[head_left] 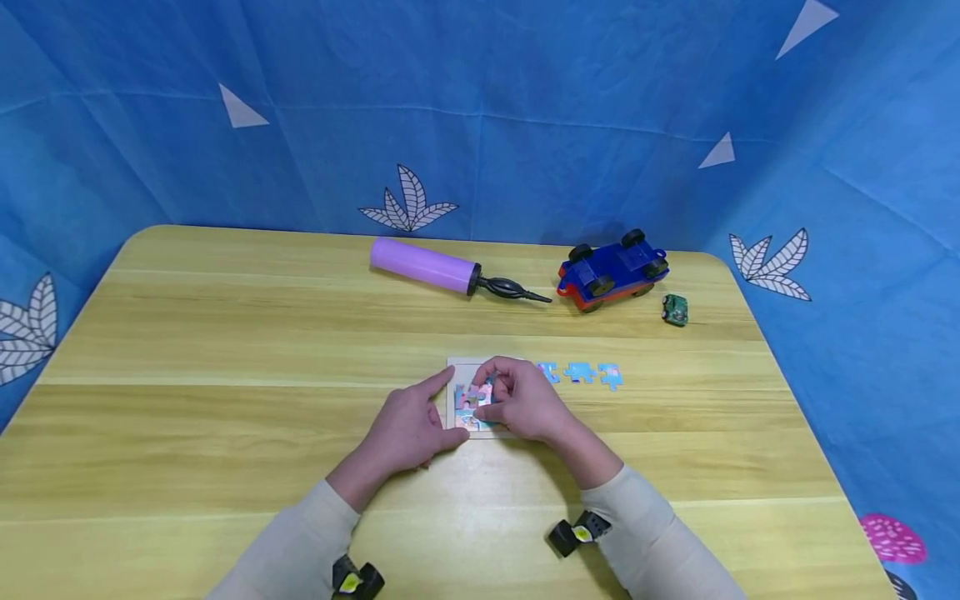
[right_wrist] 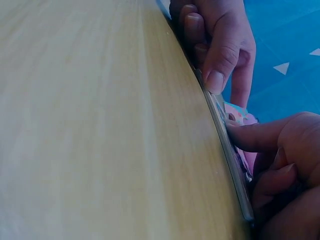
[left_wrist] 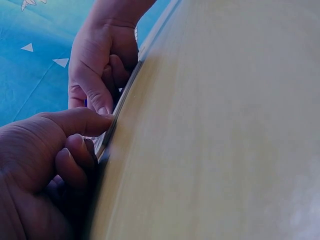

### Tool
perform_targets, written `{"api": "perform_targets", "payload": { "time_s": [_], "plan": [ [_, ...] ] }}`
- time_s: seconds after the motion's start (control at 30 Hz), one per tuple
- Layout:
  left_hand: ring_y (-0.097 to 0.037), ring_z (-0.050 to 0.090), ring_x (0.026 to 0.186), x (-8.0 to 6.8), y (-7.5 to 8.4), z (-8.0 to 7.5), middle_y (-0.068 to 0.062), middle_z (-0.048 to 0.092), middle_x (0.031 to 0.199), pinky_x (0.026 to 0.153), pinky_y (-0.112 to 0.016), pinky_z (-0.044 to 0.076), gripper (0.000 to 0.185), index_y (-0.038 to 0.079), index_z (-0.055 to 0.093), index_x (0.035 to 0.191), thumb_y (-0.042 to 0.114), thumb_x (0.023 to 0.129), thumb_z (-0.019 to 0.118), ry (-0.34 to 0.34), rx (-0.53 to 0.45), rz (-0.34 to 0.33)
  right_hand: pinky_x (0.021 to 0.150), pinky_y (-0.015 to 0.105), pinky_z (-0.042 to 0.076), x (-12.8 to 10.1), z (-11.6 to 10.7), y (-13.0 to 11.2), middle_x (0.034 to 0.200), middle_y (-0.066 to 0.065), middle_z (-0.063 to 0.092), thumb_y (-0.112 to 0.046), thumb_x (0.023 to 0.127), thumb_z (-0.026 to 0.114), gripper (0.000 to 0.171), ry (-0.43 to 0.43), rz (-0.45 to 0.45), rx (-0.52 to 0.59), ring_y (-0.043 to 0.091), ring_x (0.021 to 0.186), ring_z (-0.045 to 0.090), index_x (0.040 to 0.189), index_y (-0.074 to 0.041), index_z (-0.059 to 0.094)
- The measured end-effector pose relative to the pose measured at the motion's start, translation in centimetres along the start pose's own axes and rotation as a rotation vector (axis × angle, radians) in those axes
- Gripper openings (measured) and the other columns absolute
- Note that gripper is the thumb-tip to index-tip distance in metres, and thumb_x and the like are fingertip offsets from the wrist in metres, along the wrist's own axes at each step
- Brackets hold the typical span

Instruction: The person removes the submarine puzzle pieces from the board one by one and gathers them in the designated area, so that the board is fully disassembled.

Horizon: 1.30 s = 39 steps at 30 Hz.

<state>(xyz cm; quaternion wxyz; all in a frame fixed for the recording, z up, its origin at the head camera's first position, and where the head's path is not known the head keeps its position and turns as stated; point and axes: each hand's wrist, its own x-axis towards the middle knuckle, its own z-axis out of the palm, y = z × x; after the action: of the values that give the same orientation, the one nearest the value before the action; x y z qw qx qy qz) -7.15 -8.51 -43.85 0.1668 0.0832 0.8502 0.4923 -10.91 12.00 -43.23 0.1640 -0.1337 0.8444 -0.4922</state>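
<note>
Pale sleeves (head_left: pixel 292 542) nearest; right grip (head_left: pixel 528 402) pinching a puzzle piece (head_left: pixel 484 392) at the tray (head_left: pixel 463 372).
Left grip (head_left: pixel 408 427) spread against the tray; if that brace slips, pressing could dislodge fitted pieces (head_left: pixel 467 421).

The left hand (head_left: pixel 408 429) and right hand (head_left: pixel 525 400) are bare. Plain, pale cream sleeves show at the bottom, the left sleeve (head_left: pixel 296 546) left of centre, the right sleeve (head_left: pixel 656 533) right. Each carries a small, blocky black camera (head_left: pixel 581 532) with a yellow mark (head_left: pixel 349 582).
</note>
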Motion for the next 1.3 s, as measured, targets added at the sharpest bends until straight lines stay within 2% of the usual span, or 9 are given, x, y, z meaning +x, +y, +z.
{"api": "perform_targets", "payload": {
  "time_s": [0.2, 0.5, 0.77, 1.07, 1.3],
  "plan": [
    [-0.015, 0.053, 0.037, 0.0, -0.1, 0.0, -0.001, 0.058, 0.058, 0.039, -0.034, 0.046, 0.091, 0.008, 0.037, 0.155, 0.019, 0.078, 0.086, 0.002, 0.001, 0.009, 0.069, 0.034, 0.043, -0.1, 0.0, 0.1, 0.057, -0.004, 0.039, 0.000, 0.076, 0.085, 0.027, 0.000, -0.019, -0.011, 0.012, 0.052, 0.038, 0.096, -0.015, 0.074],
    [-0.016, 0.053, 0.038, 0.0, -0.2, 0.1, -0.001, 0.058, 0.058, 0.039, -0.034, 0.046, 0.091, 0.008, 0.037, 0.155, 0.019, 0.078, 0.086, -0.003, -0.004, 0.009, 0.066, 0.031, 0.044, -0.2, 0.0, 0.4, 0.056, -0.004, 0.041, -0.004, 0.078, 0.085, 0.026, -0.015, -0.037, -0.026, 0.010, 0.052, 0.039, 0.101, -0.010, 0.075],
    [-0.016, 0.053, 0.037, 0.0, -0.1, 0.0, -0.001, 0.058, 0.058, 0.039, -0.035, 0.046, 0.091, 0.008, 0.037, 0.155, 0.020, 0.079, 0.086, 0.000, 0.008, 0.013, 0.065, 0.031, 0.045, 0.0, 0.0, 0.5, 0.057, -0.005, 0.043, -0.010, 0.077, 0.087, 0.027, -0.032, -0.072, -0.094, 0.008, 0.053, 0.041, 0.102, -0.013, 0.074],
    [-0.016, 0.053, 0.038, 0.0, -0.1, 0.0, -0.001, 0.059, 0.058, 0.038, -0.033, 0.045, 0.092, 0.009, 0.036, 0.156, 0.020, 0.079, 0.086, -0.004, 0.005, -0.002, 0.070, 0.031, 0.046, -0.6, -0.2, 0.4, 0.057, -0.004, 0.041, -0.006, 0.077, 0.086, 0.027, -0.012, -0.108, -0.038, 0.009, 0.052, 0.039, 0.101, -0.010, 0.073],
    [-0.017, 0.053, 0.038, 0.0, -0.1, -0.2, -0.002, 0.059, 0.058, 0.038, -0.032, 0.044, 0.093, 0.010, 0.036, 0.156, 0.021, 0.079, 0.086, -0.011, 0.009, -0.008, 0.066, 0.030, 0.045, -1.6, -0.7, 0.8, 0.056, -0.004, 0.039, -0.006, 0.079, 0.085, 0.026, 0.034, -0.118, -0.005, 0.010, 0.051, 0.037, 0.102, -0.010, 0.073]
  ]
}}
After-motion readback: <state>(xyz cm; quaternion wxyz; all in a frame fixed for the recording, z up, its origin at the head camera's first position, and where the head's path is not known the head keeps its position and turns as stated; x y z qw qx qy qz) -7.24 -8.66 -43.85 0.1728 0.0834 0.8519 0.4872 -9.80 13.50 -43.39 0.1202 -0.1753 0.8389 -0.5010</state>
